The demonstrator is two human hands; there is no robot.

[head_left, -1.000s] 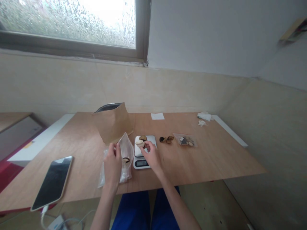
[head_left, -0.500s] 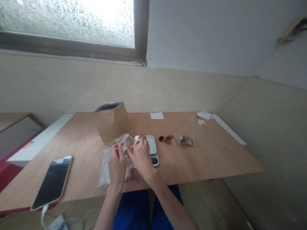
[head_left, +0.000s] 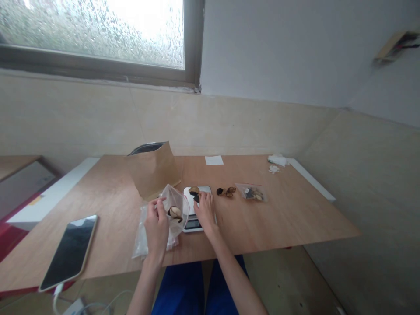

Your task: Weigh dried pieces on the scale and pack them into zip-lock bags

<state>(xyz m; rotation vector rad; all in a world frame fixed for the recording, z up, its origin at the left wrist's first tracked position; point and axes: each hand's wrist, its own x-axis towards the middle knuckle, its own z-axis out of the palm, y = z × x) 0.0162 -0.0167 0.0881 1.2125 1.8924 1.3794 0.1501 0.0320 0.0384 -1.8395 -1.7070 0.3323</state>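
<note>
My left hand (head_left: 156,225) pinches the edge of a clear plastic bag (head_left: 173,197), which holds pale and dark dried slices (head_left: 175,212). More clear plastic bags (head_left: 141,238) lie flat beneath that hand. Over the white kitchen scale (head_left: 188,205), my right hand (head_left: 205,213) has its fingers closed on a dark dried piece (head_left: 196,198) at the plate. A brown dried slice (head_left: 194,190) rests at the back of the same plate. The scale's display (head_left: 193,224) faces me, its reading too small to make out.
Dried brown pieces (head_left: 226,191) lie right of the scale, beside a filled zip bag (head_left: 252,192). An open kraft paper bag (head_left: 154,170) stands behind my left hand. A phone (head_left: 69,251) on a cable lies left. White paper (head_left: 214,160) is at the back.
My right hand has moved right from the plastic bag to the scale plate, where a dark piece now shows at its fingertips. My left hand stays at the bag, whose contents are now visible.
</note>
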